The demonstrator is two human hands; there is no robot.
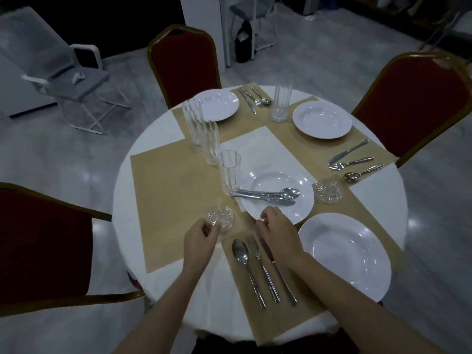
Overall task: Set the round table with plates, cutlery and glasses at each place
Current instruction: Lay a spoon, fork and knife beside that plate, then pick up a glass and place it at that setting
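Round bench with white cloth and four tan mats, one per place.

Near place: plate lying on its mat, spoon, fork and knife lined up just left of it. A small glass coaster is sitting at the mat's far left corner. No glass is standing on it yet.

Left hand is loosely curled, fingertips touching the near edge of that coaster; whether it is actually pinching the rim, cannot tell. Right hand is hovering over the knife tip, fingers curled in, thumb and forefinger close together; nothing is visibly held.

Right place: plate, knife, fork and spoon laid out, second coaster nearby, no glass on it.

Far place: plate, cutlery beside it, a glass standing close by.

Left place: mat is lying bare. Its plate appears to be waiting mid-bench with a cutlery set resting across it.

Three more glasses are clustered near the middle, not distributed.

Judgement: roughly past halfway. Three places are looking mostly dressed. Left to do, it seems: moving the mid-bench plate and cutlery to the left mat, placing glasses at three places, and coasters for the remaining places if wanted.
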